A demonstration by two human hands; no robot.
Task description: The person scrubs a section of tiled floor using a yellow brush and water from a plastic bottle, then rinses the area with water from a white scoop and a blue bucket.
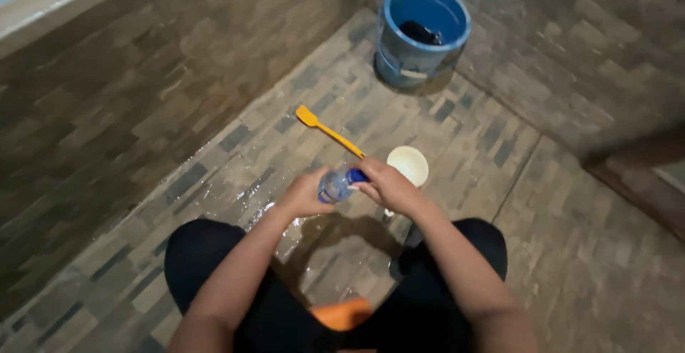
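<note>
While I crouch over the wet tiled floor (214, 182), my left hand (305, 196) wraps the body of a small clear plastic bottle (334, 185), its fingers curled round the far side so that only the knuckles and the back of the hand show. My right hand (389, 185) sits at the bottle's neck end, fingers closed over the blue cap (356, 176) — the cap peeks out between thumb and forefinger. The bottle lies roughly level between the two hands, held above the floor in front of my knees, cap end to the right.

Just beyond my right hand a round white bowl (408, 164) rests on the tiles, partly hidden by my knuckles. To the left of it and farther off lies a yellow spatula (328, 131), its flat blade pointing up-left and its handle running down toward my hands; whether the handle's end touches the bowl I cannot tell. Far off, in the corner where the two tiled walls meet, stands a blue bucket (389, 46) with something dark inside — too dim to make out. Something orange (342, 314) shows low down between my dark-clad legs.
</note>
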